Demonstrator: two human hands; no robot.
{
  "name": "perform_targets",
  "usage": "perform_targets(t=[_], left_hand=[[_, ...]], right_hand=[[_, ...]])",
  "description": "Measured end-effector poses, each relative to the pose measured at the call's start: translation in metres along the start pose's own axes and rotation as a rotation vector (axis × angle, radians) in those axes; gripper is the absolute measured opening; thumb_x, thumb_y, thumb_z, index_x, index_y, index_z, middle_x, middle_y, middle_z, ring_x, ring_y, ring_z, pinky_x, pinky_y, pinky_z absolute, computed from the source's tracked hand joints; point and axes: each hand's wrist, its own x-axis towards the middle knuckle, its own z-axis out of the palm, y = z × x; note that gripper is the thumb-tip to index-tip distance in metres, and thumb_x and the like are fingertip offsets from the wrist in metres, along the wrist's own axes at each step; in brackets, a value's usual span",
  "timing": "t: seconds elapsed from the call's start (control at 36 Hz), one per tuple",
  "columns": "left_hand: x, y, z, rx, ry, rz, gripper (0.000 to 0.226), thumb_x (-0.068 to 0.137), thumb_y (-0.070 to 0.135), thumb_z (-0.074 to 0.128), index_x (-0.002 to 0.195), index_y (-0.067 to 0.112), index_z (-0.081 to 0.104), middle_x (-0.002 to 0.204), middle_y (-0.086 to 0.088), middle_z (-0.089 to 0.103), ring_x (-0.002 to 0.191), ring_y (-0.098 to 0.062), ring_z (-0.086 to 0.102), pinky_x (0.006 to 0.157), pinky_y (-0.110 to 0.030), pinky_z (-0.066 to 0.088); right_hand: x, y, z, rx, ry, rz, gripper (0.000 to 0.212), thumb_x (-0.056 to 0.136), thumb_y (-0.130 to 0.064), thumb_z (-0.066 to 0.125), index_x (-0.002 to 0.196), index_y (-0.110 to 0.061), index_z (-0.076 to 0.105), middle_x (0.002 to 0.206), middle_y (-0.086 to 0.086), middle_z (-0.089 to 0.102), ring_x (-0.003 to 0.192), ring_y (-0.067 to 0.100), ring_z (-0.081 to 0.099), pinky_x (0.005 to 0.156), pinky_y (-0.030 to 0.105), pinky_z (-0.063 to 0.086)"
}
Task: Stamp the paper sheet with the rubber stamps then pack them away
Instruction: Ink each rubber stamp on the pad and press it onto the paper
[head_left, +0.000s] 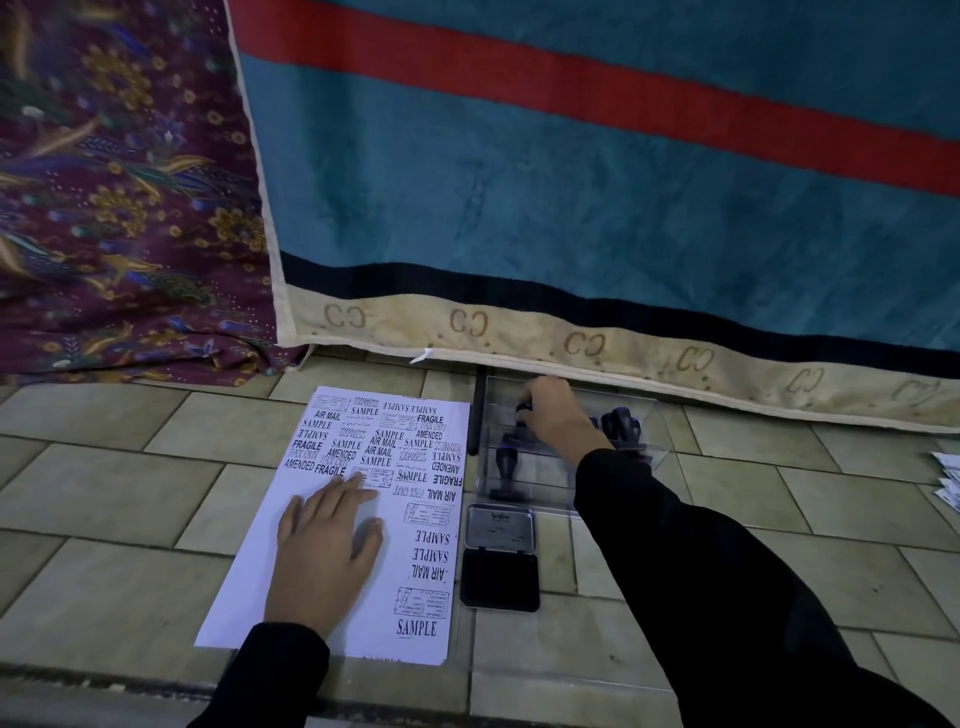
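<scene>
Black sleeve (727, 597) of the right arm crosses the lower right, nearest the lens. Far left, floral cloth (114, 182) lies bunched on the tiled floor (104, 519), and beside it a teal blanket (571, 208) with a red stripe hangs down to the tiles. Paper sheet (249, 597) lies flat on the floor, its upper part and right side covered with prints. Just right of it are a black bar (475, 415) and an open ink pad (500, 579) with its lid (500, 525) folded back. A clear case (540, 501) sits behind the pad, with one stamp (506, 462) upright at its left and more stamps (623, 423) at its right. Loose papers (950, 478) show at the right edge. Left hand (324, 558) rests flat on the sheet, fingers straight and spread. Right hand (556, 415) reaches into the case, fingers curled round a stamp handle (522, 410); the wrist hides the case's middle.
</scene>
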Motion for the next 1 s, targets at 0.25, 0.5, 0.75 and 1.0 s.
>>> perform_targets(t=[0.25,0.5,0.75,1.0], left_hand=[[0.000,0.002,0.000,0.006,0.014,0.003,0.049,0.085,0.049,0.028,0.116,0.026,0.058,0.136,0.009,0.053,0.128,-0.007,0.036,0.113,-0.045,0.021],[0.002,-0.001,0.003,0.032,0.010,-0.002,0.047,0.086,0.041,0.025,0.115,0.025,0.059,0.135,0.008,0.054,0.128,-0.011,0.041,0.112,-0.045,0.022],[0.002,-0.003,0.005,0.034,0.006,-0.005,0.049,0.085,0.040,0.026,0.115,0.022,0.060,0.136,0.005,0.055,0.128,-0.015,0.044,0.111,-0.048,0.024],[0.001,-0.004,0.006,0.017,-0.012,-0.009,0.042,0.087,0.034,0.033,0.118,0.022,0.058,0.139,0.005,0.052,0.132,-0.016,0.041,0.113,-0.046,0.021]], right_hand=[[-0.016,0.003,-0.009,0.258,0.087,-0.014,0.013,0.082,-0.005,0.063,0.095,-0.004,0.058,0.101,0.014,0.063,0.088,0.023,0.056,0.073,0.032,0.049],[-0.068,0.003,-0.043,0.518,0.366,-0.060,0.021,0.082,-0.011,0.068,0.103,-0.013,0.066,0.090,-0.004,0.062,0.068,-0.004,0.054,0.059,-0.004,0.040],[-0.166,-0.002,-0.030,0.698,0.195,-0.131,0.025,0.082,-0.010,0.068,0.106,-0.018,0.066,0.094,-0.005,0.069,0.083,0.004,0.068,0.079,0.014,0.055],[-0.198,0.005,0.010,0.659,0.146,-0.165,0.025,0.079,-0.006,0.069,0.102,-0.014,0.069,0.095,-0.005,0.066,0.081,0.004,0.064,0.078,0.018,0.056]])
